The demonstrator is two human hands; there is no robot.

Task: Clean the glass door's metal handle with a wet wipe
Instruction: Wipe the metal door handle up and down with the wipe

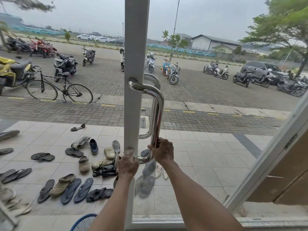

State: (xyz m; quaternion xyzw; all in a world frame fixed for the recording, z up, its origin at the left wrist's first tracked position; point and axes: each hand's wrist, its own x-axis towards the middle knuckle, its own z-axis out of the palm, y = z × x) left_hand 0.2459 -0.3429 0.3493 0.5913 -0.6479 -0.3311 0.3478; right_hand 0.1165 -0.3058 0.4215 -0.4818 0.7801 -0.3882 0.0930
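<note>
A shiny metal handle (157, 107) runs down the white frame (134, 47) of the glass door. Its twin shows through the glass on the outer side. My right hand (164, 151) is closed around the lower part of the handle's upright bar. My left hand (128, 164) is closed on the handle's bottom horizontal leg, close to where it meets the frame. No wet wipe shows; if one is in either hand, the fingers hide it.
Outside, several sandals and shoes (80, 164) lie on the tiled porch. A bicycle (58, 87) and parked motorbikes stand on the paving beyond. A blue mesh basket (83, 222) sits at the bottom edge. A second white door frame (270, 150) slants at the right.
</note>
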